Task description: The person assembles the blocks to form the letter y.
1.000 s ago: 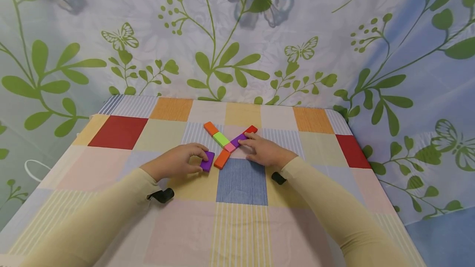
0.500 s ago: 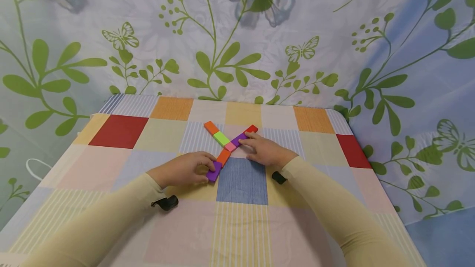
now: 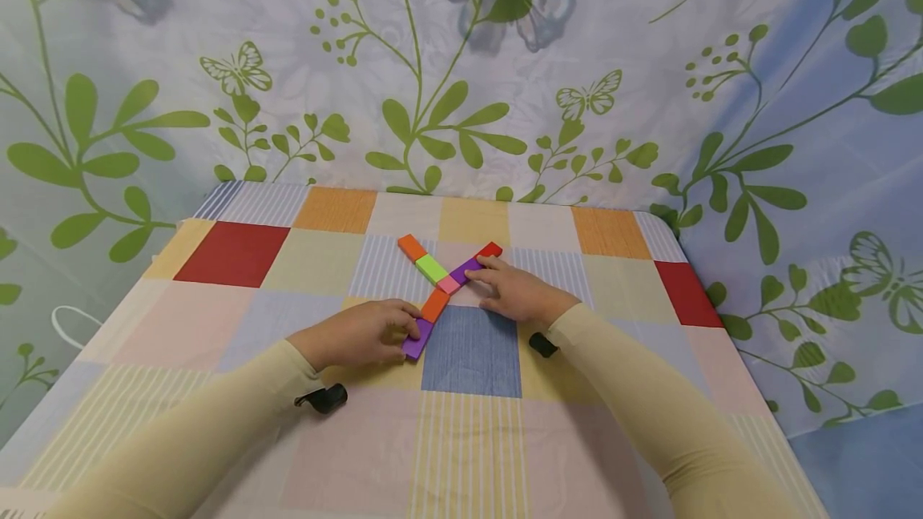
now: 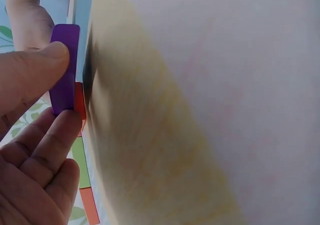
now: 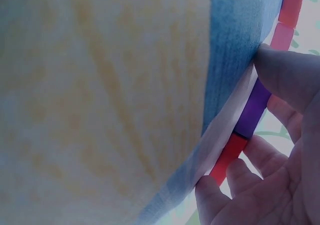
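Note:
My left hand pinches a flat purple block between thumb and fingers. In the left wrist view that purple block stands in front of an orange block. In the head view it lies at the near end of the orange block, in line with it. Beyond come a pink block, a lime green block and another orange block. My right hand rests with relaxed fingers on the other branch, touching a second purple block beside a red block.
The blocks form a Y shape on a patchwork tablecloth. Behind the table hangs a leaf-patterned curtain. Black wrist straps show below both sleeves. A white cable loops past the table's left edge.
My left hand has moved right and toward me, bringing the purple block from beside the orange block to its near end. The right hand and the other blocks have stayed in place.

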The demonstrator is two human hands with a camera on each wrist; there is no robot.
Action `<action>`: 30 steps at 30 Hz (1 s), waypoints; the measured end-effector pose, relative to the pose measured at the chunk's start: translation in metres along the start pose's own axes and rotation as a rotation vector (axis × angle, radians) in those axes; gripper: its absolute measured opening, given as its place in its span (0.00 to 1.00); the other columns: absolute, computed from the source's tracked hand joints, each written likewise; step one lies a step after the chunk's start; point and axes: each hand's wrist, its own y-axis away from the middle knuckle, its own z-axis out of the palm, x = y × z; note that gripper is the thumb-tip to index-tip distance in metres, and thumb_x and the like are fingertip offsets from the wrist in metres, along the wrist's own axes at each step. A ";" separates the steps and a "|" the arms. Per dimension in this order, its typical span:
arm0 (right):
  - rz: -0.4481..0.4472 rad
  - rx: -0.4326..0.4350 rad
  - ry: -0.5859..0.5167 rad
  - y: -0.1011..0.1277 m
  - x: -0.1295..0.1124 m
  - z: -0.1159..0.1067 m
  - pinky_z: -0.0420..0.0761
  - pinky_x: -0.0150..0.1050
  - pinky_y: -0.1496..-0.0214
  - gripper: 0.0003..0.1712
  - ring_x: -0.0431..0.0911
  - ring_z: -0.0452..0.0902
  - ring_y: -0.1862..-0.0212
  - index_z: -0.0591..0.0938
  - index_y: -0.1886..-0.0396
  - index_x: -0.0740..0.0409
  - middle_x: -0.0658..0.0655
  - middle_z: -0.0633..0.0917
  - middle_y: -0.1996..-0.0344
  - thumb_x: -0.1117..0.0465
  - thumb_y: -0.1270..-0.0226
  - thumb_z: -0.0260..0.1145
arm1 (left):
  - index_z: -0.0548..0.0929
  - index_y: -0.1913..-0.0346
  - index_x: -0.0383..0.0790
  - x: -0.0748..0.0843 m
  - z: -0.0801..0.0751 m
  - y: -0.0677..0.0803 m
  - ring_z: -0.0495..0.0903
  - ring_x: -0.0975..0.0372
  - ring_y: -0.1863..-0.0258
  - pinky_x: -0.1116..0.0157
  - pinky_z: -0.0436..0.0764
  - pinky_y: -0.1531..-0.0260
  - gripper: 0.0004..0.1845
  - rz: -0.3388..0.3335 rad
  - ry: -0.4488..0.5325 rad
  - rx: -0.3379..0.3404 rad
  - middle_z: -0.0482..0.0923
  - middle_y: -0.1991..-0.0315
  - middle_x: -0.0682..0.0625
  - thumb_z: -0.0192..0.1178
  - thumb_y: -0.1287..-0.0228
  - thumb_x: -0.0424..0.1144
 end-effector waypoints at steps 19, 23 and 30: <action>-0.007 0.005 -0.016 -0.002 0.003 0.001 0.64 0.57 0.18 0.39 0.60 0.58 0.17 0.67 0.18 0.47 0.62 0.57 0.15 0.53 0.25 0.69 | 0.78 0.26 0.50 0.000 -0.002 -0.009 0.64 0.51 0.19 0.49 0.68 0.22 0.32 -0.023 -0.118 -0.062 0.66 0.19 0.49 0.72 0.33 0.44; -0.006 0.003 -0.015 -0.003 0.003 0.001 0.64 0.57 0.18 0.39 0.60 0.58 0.17 0.67 0.18 0.47 0.62 0.56 0.15 0.53 0.25 0.69 | 0.74 0.23 0.50 -0.002 -0.002 -0.011 0.62 0.52 0.18 0.50 0.66 0.21 0.35 -0.027 -0.110 -0.095 0.65 0.19 0.51 0.71 0.31 0.45; -0.019 0.010 -0.016 -0.002 0.004 0.002 0.65 0.56 0.18 0.39 0.59 0.59 0.17 0.67 0.18 0.48 0.62 0.57 0.16 0.53 0.25 0.69 | 0.75 0.24 0.50 -0.003 -0.003 -0.010 0.65 0.53 0.19 0.50 0.68 0.22 0.34 -0.029 -0.105 -0.086 0.68 0.21 0.50 0.71 0.32 0.45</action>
